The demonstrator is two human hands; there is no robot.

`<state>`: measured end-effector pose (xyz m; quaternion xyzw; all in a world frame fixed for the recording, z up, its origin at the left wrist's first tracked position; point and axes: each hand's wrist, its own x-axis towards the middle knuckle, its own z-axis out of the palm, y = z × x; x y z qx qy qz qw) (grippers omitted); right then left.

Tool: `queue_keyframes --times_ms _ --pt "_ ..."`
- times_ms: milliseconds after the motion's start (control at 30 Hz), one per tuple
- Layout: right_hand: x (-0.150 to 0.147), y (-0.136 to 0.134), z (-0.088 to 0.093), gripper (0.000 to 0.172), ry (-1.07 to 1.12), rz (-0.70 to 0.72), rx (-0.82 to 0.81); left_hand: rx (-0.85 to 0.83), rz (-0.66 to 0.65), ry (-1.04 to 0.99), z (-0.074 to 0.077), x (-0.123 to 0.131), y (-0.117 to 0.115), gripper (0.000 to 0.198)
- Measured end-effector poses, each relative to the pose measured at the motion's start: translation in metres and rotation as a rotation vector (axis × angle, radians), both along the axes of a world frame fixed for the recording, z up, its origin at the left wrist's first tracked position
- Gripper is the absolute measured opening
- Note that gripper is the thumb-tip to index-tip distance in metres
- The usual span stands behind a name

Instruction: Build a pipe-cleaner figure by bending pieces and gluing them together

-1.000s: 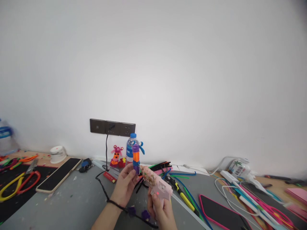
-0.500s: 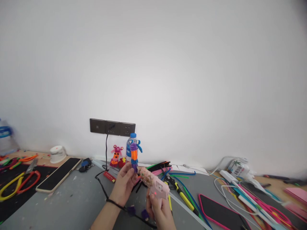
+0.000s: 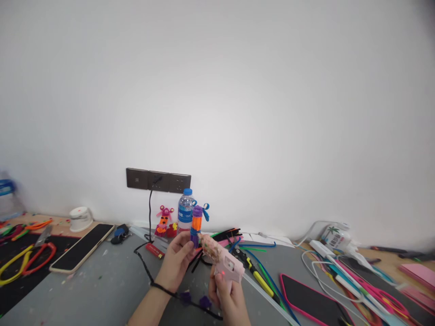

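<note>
The left hand [image 3: 176, 258] had its fingers pinched around the lower end of the purple-and-orange fuzzy tube [image 3: 196, 222], which stood nearly upright above them. The right hand [image 3: 227, 292] was wrapped round the grip of the pink glue gun [image 3: 222, 260], nozzle pointing toward ten o'clock; whether it touched the tube could not be told. Gluing seemed the step in hand, and the next move likely called for a steady tube and a measured squeeze. At eleven o'clock from the hands stood a capped bottle [image 3: 185, 213], its fill level unclear; near ten o'clock, a white tub [image 3: 80, 222] hid its contents.
</note>
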<state>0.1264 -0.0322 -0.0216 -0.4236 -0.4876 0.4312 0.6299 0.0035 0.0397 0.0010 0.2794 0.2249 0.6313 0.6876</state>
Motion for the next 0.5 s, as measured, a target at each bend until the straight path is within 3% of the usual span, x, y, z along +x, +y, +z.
queue_keyframes --times_ms 500 --pt "-0.0014 0.0005 -0.0021 0.052 0.002 -0.033 -0.032 0.009 0.042 -0.002 0.0047 -0.0003 -0.0001 0.036"
